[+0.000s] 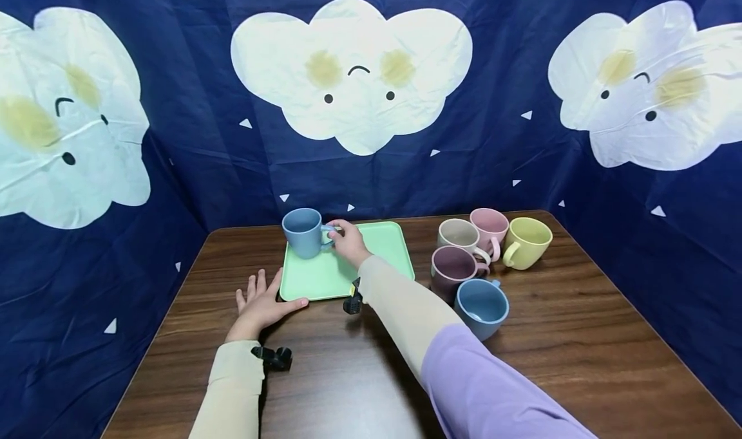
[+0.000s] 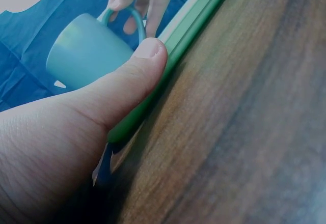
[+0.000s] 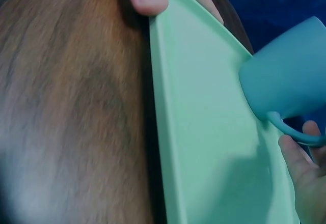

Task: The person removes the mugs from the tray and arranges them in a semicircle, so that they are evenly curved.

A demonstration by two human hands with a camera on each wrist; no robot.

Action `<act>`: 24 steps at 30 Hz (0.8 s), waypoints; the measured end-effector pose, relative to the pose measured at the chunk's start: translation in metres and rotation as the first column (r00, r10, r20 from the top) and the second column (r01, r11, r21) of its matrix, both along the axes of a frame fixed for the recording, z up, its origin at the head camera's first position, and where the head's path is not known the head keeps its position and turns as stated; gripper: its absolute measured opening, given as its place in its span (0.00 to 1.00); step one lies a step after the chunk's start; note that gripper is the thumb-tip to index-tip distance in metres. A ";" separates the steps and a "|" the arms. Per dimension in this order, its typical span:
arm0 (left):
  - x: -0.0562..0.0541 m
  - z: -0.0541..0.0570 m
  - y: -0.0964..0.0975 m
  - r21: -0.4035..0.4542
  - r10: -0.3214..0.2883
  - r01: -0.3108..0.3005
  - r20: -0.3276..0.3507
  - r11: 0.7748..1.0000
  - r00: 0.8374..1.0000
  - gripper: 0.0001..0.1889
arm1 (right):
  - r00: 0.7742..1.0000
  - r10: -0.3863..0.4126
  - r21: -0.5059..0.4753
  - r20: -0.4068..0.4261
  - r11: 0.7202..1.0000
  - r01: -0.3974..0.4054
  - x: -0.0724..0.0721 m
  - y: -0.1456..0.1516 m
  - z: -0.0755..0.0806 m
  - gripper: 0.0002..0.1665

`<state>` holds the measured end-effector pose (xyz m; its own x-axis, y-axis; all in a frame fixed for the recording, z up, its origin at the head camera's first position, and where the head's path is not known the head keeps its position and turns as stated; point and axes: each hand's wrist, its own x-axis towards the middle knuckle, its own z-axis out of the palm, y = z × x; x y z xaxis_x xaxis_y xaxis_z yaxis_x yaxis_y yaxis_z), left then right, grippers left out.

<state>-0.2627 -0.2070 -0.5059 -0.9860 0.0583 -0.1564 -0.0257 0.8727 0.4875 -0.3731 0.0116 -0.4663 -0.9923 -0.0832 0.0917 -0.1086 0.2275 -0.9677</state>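
Note:
A blue mug [image 1: 303, 232] stands upright over the back left part of a light green tray [image 1: 324, 283]. My right hand [image 1: 349, 242] pinches its handle from the right, the fingers and thumb around the loop in the right wrist view. At the tray's front left corner, my left hand [image 1: 263, 305] lies with its fingers spread, the thumb along the front rim and the other fingers by the left side. The left thumb [image 2: 127, 76] touches the tray's edge in the left wrist view.
Right of the tray stand several mugs close together: a grey one [image 1: 458, 235], a pink one [image 1: 489, 223], a yellow one [image 1: 529, 242], a purple one [image 1: 449, 275] and another blue one [image 1: 482, 310]. A dark blue cloth with white clouds [image 1: 353, 72] hangs behind the wooden table [image 1: 580, 336].

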 end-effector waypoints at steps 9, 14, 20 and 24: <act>0.002 0.004 0.000 0.012 -0.005 0.005 -0.011 1.000 1.000 0.66 | 0.997 0.034 -0.126 0.066 0.992 -0.026 0.010 0.019 0.007 0.14; -0.001 0.002 0.001 0.000 -0.016 0.016 -0.004 1.000 1.000 0.65 | 0.992 0.059 -0.158 0.110 0.987 -0.041 0.013 0.029 0.018 0.13; -0.002 0.000 0.000 -0.011 -0.018 0.018 0.007 1.000 1.000 0.66 | 0.990 0.059 -0.198 0.125 0.980 -0.033 0.015 0.043 0.032 0.13; -0.002 0.000 -0.002 -0.009 -0.026 0.026 0.006 1.000 1.000 0.66 | 0.992 0.033 -0.217 0.124 0.976 -0.006 0.017 0.054 0.050 0.16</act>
<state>-0.2643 -0.2087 -0.5057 -0.9831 0.0826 -0.1632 -0.0057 0.8778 0.4791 -0.3558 0.0652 -0.4164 -0.9954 -0.0947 -0.0160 0.0151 0.0106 -0.9998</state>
